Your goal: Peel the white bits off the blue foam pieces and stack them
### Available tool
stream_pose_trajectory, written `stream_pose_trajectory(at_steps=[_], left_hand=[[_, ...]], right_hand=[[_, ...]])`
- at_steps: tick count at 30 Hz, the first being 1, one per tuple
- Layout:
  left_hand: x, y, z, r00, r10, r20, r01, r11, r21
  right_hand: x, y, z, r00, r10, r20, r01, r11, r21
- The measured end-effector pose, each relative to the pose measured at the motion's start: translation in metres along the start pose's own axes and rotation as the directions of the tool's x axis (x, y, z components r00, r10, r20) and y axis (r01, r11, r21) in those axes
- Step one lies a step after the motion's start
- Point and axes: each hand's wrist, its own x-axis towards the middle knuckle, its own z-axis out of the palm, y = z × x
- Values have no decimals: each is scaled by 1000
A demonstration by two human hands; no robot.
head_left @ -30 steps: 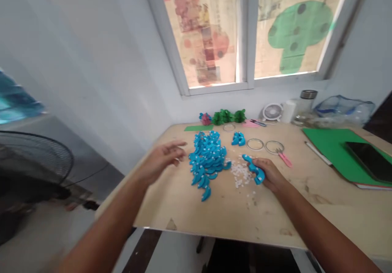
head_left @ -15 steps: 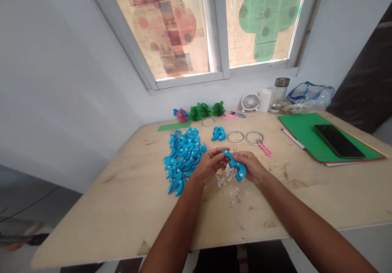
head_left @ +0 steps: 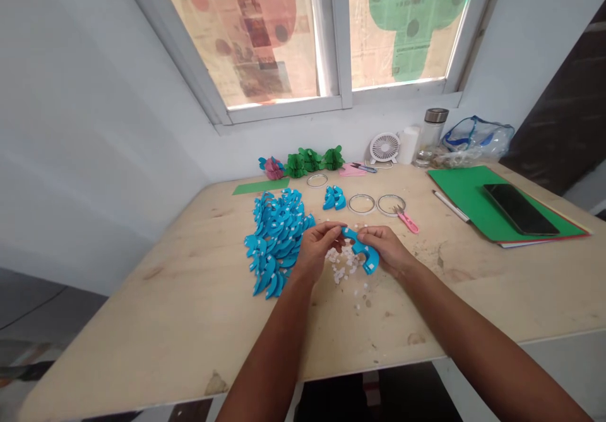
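Between my hands, over the middle of the table, is a curved blue paper piece [head_left: 368, 259] with small white squares stuck on it. My left hand [head_left: 318, 245] pinches its upper left end. My right hand [head_left: 384, 246] grips its upper right side between thumb and fingers. Below the hands lie many white paper scraps [head_left: 344, 264]. Left of my left hand is a big pile of similar blue paper pieces [head_left: 277, 239], many bearing white squares. A smaller blue cluster [head_left: 334, 198] lies just beyond my hands.
Rolls of tape [head_left: 362, 204] and pink-handled snips [head_left: 406, 219] lie beyond my right hand. Green paper ornaments [head_left: 310, 160], a small fan [head_left: 384, 148] and a glass bottle [head_left: 431, 136] stand by the wall. A phone [head_left: 519, 210] rests on a green folder [head_left: 466, 201].
The view has tilted slightly downward, so the table items sit higher in the picture. Both hands still hold the blue paper piece, which has turned only slightly.
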Motion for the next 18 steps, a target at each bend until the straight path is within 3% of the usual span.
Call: stream_pose_trajectory(at_steps=[8,18], left_hand=[[-3,4,3,992,84,-98,-73,991,113],[-6,7,5,995,34,-98,-22,993,116]], right_hand=[[0,1,0,1000,-7,-16,6,996,-93],[2,4,-3,994,-103,-36,88,952,-292]])
